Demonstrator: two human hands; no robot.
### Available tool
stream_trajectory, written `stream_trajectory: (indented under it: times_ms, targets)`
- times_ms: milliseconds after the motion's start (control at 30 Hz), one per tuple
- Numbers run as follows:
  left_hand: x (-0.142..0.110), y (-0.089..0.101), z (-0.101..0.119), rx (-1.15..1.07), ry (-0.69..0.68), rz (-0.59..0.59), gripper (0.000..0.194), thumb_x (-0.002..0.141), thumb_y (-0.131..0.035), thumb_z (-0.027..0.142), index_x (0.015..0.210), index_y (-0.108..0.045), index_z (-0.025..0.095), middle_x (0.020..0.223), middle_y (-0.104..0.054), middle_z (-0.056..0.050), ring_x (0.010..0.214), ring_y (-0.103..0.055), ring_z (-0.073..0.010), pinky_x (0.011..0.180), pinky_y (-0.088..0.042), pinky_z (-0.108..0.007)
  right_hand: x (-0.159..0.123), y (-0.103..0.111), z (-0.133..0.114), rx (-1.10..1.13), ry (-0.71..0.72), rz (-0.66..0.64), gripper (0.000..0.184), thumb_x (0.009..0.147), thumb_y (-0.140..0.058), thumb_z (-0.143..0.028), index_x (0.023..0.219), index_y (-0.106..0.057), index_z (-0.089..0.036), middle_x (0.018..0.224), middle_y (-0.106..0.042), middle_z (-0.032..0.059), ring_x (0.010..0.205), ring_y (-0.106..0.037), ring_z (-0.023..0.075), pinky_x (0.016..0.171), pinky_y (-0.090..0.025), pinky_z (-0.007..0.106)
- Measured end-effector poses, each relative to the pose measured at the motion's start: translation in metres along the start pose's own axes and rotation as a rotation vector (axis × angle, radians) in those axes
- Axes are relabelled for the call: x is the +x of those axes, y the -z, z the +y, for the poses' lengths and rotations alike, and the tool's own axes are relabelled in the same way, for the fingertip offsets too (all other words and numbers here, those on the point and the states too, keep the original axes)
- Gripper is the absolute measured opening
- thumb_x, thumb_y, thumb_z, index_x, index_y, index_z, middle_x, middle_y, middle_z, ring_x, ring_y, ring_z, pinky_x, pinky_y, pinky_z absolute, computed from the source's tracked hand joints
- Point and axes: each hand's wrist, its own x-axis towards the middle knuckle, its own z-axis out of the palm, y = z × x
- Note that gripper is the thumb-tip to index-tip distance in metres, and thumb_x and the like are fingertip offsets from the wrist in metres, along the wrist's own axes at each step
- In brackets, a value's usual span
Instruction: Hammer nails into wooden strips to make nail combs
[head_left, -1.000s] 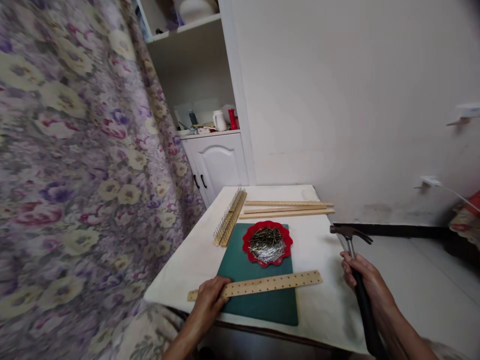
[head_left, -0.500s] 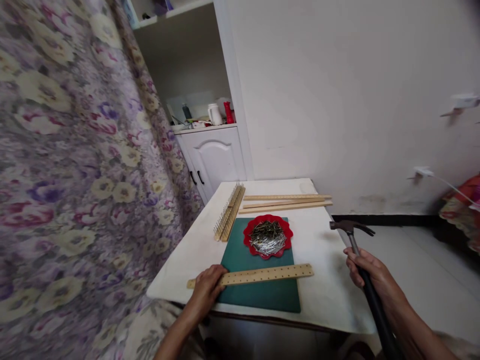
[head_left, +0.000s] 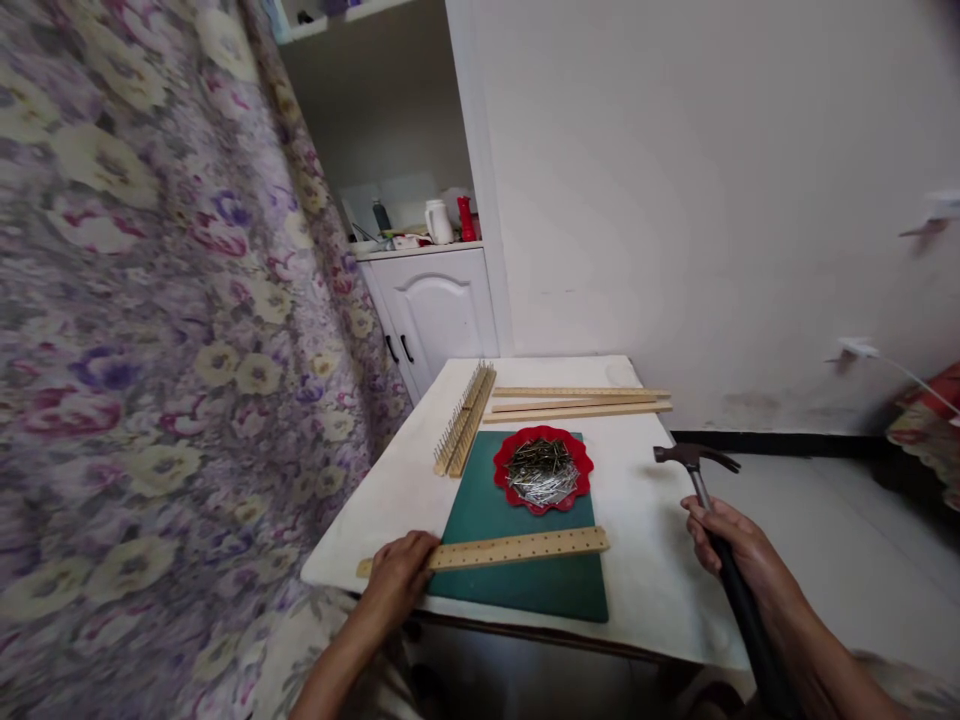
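My left hand [head_left: 401, 572] is closed over the left part of a wooden strip [head_left: 525, 548] dotted with rows of small holes or nail heads. The strip lies across a green mat [head_left: 517, 590], its left end reaching past the mat. In my right hand [head_left: 739, 545] is a claw hammer [head_left: 697, 460], gripped by its black handle and raised beyond the table's right edge, head up. A red scalloped dish [head_left: 504, 462] on the mat holds many loose nails [head_left: 546, 470], some dark and some silver.
Wooden strips bristling with upright nails [head_left: 466, 425] lie at the table's left. Several plain-looking strips [head_left: 577, 408] rest along the back of the white table [head_left: 375, 520]. A floral curtain [head_left: 225, 400] hangs close on the left; a white cabinet [head_left: 442, 310] stands behind.
My left hand and the wooden strip have slid left across the mat. The hammer has stayed in my right hand with little movement. The view has shifted slightly.
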Motion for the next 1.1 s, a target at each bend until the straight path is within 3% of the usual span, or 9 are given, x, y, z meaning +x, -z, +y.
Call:
stream_trajectory:
  times_ms: [200, 400, 567, 767, 933, 1100]
  targets:
    - [0.009, -0.015, 0.037, -0.096, -0.098, 0.075, 0.036, 0.078, -0.057, 0.031, 0.113, -0.058, 0.024, 0.118, -0.059, -0.009, 0.113, -0.050, -0.0273, 0.097, -0.036, -0.043, 0.005, -0.012, 0.006, 0.001, -0.043, -0.059, 0.022, 0.072, -0.072, -0.031, 0.083, -0.062, -0.016, 0.049, -0.058, -0.0053, 0.028, -0.042, 0.0033, 0.031, -0.029, 0.014]
    - [0.024, -0.034, 0.078, -0.160, -0.195, 0.066, 0.036, 0.080, -0.058, 0.035, 0.114, -0.058, 0.024, 0.117, -0.059, -0.010, 0.111, -0.051, -0.0285, 0.096, -0.038, -0.046, 0.011, -0.015, 0.008, -0.010, -0.062, -0.063, 0.023, 0.072, -0.072, -0.034, 0.084, -0.061, -0.017, 0.049, -0.059, -0.0055, 0.026, -0.043, 0.0038, 0.029, -0.029, 0.015]
    - [0.038, -0.024, 0.099, -0.254, -0.209, 0.197, 0.025, 0.087, -0.049, 0.032, 0.109, -0.058, 0.023, 0.109, -0.061, -0.010, 0.105, -0.053, -0.0254, 0.092, -0.042, -0.042, 0.016, -0.011, 0.011, -0.001, -0.096, -0.072, 0.028, 0.069, -0.073, -0.038, 0.083, -0.060, -0.018, 0.046, -0.059, -0.0062, 0.023, -0.042, 0.0039, 0.028, -0.028, 0.014]
    - [0.099, -0.008, 0.126, -0.220, -0.198, 0.287, 0.019, 0.087, -0.045, 0.020, 0.098, -0.060, 0.020, 0.097, -0.063, -0.007, 0.093, -0.055, -0.0216, 0.084, -0.044, -0.037, 0.016, -0.013, 0.013, 0.007, -0.118, -0.108, 0.028, 0.071, -0.071, -0.039, 0.085, -0.058, -0.018, 0.045, -0.059, -0.0063, 0.023, -0.042, 0.0031, 0.027, -0.027, 0.013]
    - [0.152, -0.022, 0.132, -0.057, -0.113, 0.227, 0.017, 0.081, -0.052, 0.014, 0.093, -0.062, 0.019, 0.095, -0.063, -0.006, 0.093, -0.055, -0.0211, 0.083, -0.041, -0.033, 0.016, -0.015, 0.011, 0.000, -0.123, -0.133, 0.027, 0.074, -0.069, -0.039, 0.086, -0.057, -0.018, 0.046, -0.058, -0.0064, 0.023, -0.043, 0.0033, 0.027, -0.026, 0.013]
    - [0.174, -0.036, 0.129, -0.012, -0.039, 0.203, 0.011, 0.082, -0.054, 0.019, 0.087, -0.063, 0.018, 0.088, -0.065, -0.006, 0.088, -0.057, -0.0214, 0.077, -0.040, -0.031, 0.017, -0.016, 0.005, -0.010, -0.129, -0.126, 0.028, 0.073, -0.069, -0.040, 0.085, -0.056, -0.019, 0.047, -0.058, -0.0064, 0.023, -0.043, 0.0044, 0.029, -0.026, 0.015]
